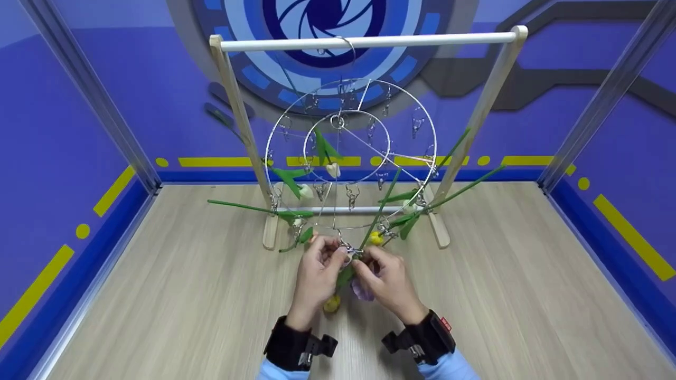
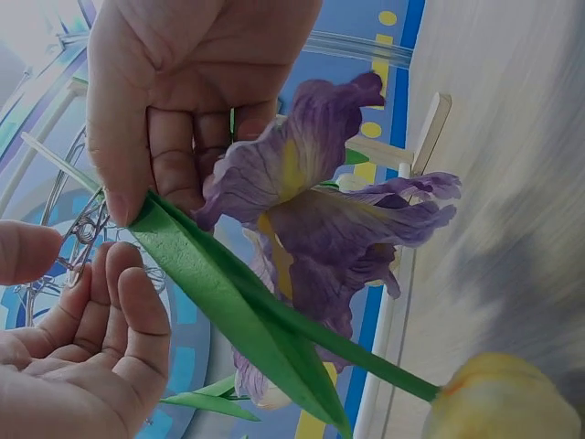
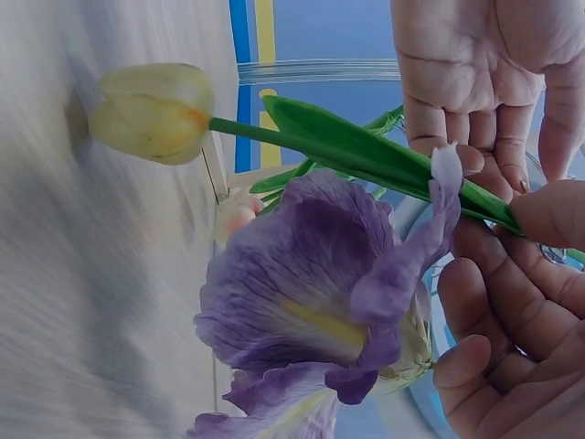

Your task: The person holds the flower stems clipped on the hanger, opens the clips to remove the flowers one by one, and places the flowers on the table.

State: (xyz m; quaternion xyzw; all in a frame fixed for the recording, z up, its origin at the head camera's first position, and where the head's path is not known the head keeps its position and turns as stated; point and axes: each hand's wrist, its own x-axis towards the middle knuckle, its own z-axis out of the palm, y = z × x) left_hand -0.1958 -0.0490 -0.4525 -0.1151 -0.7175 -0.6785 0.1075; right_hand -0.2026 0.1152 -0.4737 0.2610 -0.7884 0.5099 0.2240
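My left hand (image 1: 316, 274) pinches a small metal clip (image 2: 84, 229) at the near rim of the round wire drying rack (image 1: 268, 142). Close beside it, my right hand (image 1: 393, 279) holds the green stem of a yellow tulip (image 3: 155, 114) between thumb and fingers, next to the clip. The tulip's bloom points down toward the table, and its long leaf (image 2: 228, 302) lies along the stem. Below the right hand hangs a purple iris (image 3: 320, 274); what holds it is hidden. Whether the stem sits inside the clip's jaws I cannot tell.
The wire rack hangs by a hook from the white bar (image 1: 422, 40) of a wooden stand (image 1: 491, 100). White tulips (image 1: 332, 169) and another yellow flower (image 1: 376, 237) hang from its clips, their stems jutting outward. Blue panels enclose the wood-grain table (image 1: 185, 295).
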